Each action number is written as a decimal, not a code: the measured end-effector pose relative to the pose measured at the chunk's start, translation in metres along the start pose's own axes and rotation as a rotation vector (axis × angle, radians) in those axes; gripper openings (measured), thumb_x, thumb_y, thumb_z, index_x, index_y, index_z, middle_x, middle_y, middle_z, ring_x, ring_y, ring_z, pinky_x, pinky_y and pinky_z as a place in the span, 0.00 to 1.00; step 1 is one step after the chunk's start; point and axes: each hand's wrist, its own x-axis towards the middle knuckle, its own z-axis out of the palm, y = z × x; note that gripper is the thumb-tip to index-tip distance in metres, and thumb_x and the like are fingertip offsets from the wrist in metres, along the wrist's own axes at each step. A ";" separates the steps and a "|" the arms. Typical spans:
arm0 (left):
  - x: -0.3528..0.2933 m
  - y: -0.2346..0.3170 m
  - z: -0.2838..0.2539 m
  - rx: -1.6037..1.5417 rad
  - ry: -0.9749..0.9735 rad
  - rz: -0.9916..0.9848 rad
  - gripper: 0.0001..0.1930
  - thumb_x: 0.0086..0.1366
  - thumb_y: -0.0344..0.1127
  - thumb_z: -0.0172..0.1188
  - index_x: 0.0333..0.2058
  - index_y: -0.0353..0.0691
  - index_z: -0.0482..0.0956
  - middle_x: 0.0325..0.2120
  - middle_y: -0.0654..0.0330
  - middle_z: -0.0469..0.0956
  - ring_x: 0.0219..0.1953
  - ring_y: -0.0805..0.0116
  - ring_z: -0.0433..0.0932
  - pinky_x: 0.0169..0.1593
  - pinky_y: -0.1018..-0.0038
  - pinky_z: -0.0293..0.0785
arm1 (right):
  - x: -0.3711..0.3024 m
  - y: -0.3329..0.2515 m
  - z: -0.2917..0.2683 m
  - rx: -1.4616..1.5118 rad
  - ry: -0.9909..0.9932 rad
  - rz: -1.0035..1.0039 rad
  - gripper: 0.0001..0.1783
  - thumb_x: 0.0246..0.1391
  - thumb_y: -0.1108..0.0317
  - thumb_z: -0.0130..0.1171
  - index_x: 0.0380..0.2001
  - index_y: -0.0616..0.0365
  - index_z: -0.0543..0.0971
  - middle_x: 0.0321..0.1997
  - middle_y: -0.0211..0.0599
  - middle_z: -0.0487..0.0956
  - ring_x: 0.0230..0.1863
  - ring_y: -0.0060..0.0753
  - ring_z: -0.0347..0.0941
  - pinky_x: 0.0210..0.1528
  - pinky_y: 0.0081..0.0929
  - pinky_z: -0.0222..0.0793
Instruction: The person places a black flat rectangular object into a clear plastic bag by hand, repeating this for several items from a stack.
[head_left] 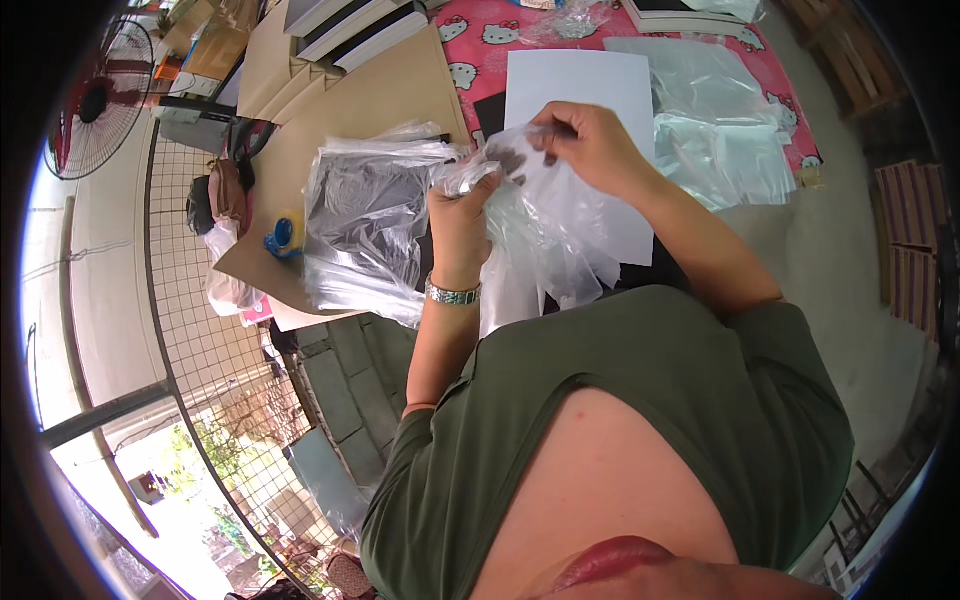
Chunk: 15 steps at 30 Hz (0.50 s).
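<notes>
Both my hands are closed on a clear plastic bag (540, 235), which hangs crumpled between them over the table's near edge. My left hand (462, 215) pinches it at its upper left, a metal-band watch on that wrist. My right hand (590, 145) grips the bag's upper right part, over a large white sheet (580, 80). Left of my left hand lies a pile of clear plastic bags (370, 215), dark in the middle. To the right of the white sheet, more clear plastic (720, 120) is spread flat.
A brown board (390, 90) lies under the pile, with stacked dark and white slabs (350, 30) at the back. A blue and yellow tape roll (285, 235) sits at the left. Pink patterned cloth (480, 35) covers the table. A fan (95, 100) stands far left, beside a wire grid (190, 220).
</notes>
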 end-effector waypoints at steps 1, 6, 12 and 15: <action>0.001 -0.001 0.001 -0.008 -0.016 0.008 0.12 0.53 0.21 0.58 0.38 0.31 0.75 0.31 0.60 0.77 0.33 0.73 0.75 0.39 0.77 0.70 | 0.003 0.003 -0.007 0.063 -0.012 0.037 0.08 0.48 0.67 0.59 0.29 0.60 0.77 0.20 0.29 0.75 0.21 0.18 0.69 0.28 0.17 0.63; 0.003 -0.002 0.009 -0.034 0.028 -0.019 0.14 0.55 0.23 0.58 0.41 0.30 0.73 0.31 0.60 0.77 0.34 0.74 0.74 0.41 0.79 0.69 | 0.006 0.014 -0.021 0.134 -0.093 0.091 0.10 0.52 0.65 0.57 0.23 0.61 0.78 0.17 0.24 0.72 0.19 0.15 0.62 0.25 0.15 0.59; 0.002 -0.018 0.034 -0.044 -0.047 -0.035 0.12 0.59 0.31 0.57 0.41 0.34 0.74 0.30 0.66 0.74 0.34 0.79 0.68 0.39 0.83 0.64 | 0.023 0.016 -0.003 0.430 0.201 -0.068 0.10 0.53 0.64 0.56 0.25 0.60 0.78 0.23 0.27 0.76 0.23 0.14 0.67 0.27 0.14 0.62; -0.005 -0.018 0.025 -0.037 -0.094 -0.227 0.11 0.60 0.35 0.56 0.39 0.36 0.76 0.29 0.69 0.73 0.31 0.80 0.67 0.36 0.83 0.63 | 0.016 0.003 -0.004 0.475 0.128 0.222 0.07 0.51 0.69 0.56 0.26 0.60 0.79 0.27 0.32 0.78 0.27 0.16 0.71 0.32 0.16 0.66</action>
